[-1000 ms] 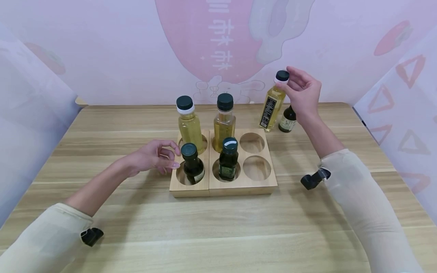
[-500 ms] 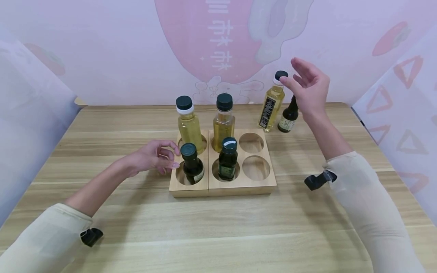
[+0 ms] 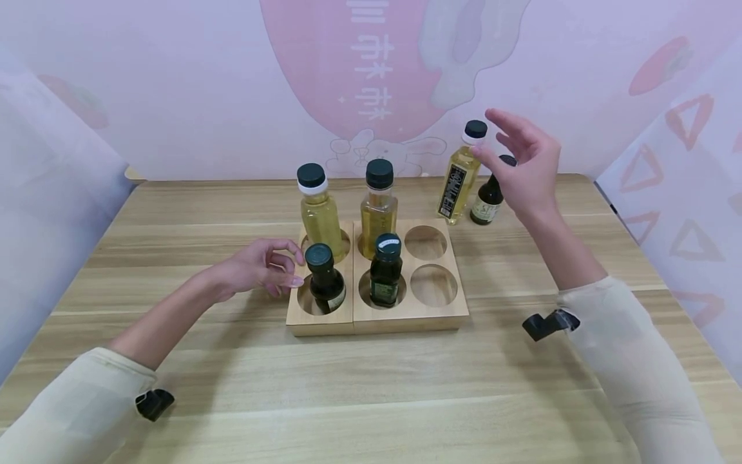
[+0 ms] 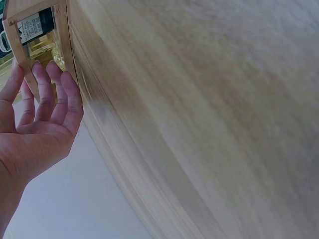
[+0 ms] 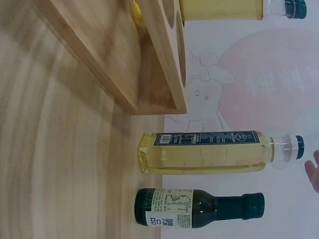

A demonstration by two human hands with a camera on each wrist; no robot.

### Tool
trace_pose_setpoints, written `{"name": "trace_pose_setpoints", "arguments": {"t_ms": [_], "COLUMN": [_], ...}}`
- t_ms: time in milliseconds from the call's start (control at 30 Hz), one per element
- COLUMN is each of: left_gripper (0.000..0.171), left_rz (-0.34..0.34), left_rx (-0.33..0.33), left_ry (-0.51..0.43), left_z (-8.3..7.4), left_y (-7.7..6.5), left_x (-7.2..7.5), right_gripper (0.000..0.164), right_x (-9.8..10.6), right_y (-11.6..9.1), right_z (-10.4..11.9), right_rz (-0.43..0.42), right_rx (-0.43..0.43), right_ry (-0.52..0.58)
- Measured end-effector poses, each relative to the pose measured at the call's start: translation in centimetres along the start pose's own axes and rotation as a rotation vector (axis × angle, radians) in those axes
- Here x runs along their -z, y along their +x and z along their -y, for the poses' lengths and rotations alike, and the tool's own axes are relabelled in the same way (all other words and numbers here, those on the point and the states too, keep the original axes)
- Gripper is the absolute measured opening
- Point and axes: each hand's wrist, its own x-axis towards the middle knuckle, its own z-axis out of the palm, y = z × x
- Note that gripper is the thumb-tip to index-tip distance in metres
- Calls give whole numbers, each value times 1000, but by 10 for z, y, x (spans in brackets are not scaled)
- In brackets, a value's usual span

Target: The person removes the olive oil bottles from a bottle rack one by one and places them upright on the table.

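- Right hand (image 3: pixel 526 162) is hovering by oil bottle (image 3: pixel 460 180), fingers loose.
- Oil bottle is standing on table (image 3: pixel 371 399) beside dark bottle (image 3: pixel 487 202).
- Left hand (image 3: pixel 261 267) is hanging by rack (image 3: pixel 408 264), fingers slack.
- Rack is holding 4 bottles (image 3: pixel 323 222).

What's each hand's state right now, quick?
Left hand: open, fingers loosely curved at the wooden rack; contact unclear.
Right hand: open, holding nothing, near the black-labelled bottle.

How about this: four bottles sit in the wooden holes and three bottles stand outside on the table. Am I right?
Not three: only a yellow bottle and a dark bottle stand outside on the table, so two. The head view shows it. The rest is right.
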Motion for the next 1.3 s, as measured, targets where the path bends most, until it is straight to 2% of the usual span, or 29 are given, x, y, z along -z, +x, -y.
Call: {"name": "trace_pose_setpoints", "arguments": {"t_ms": [300,667,967,1300], "left_gripper": [38,37,38,40], "left_rz": [1,-4,-11,-10], "left_rx": [-2,-3,-2,-1], "left_ry": [1,-2,-2,1], "left_z": [0,-2,-3,-4], "left_y": [-1,-3,-6,-6], "left_x": [0,-1,-2,-3], "right_gripper": [42,38,35,34], "right_x": [-6,-15,-27,-35], "right_y": [-22,-42,-55,-67], "right_z": [-4,-3,-7,-7], "right_rz": [152,375,557,671], "right_rx": [57,95,116,99], "right_ry": [66,57,115,225]}}
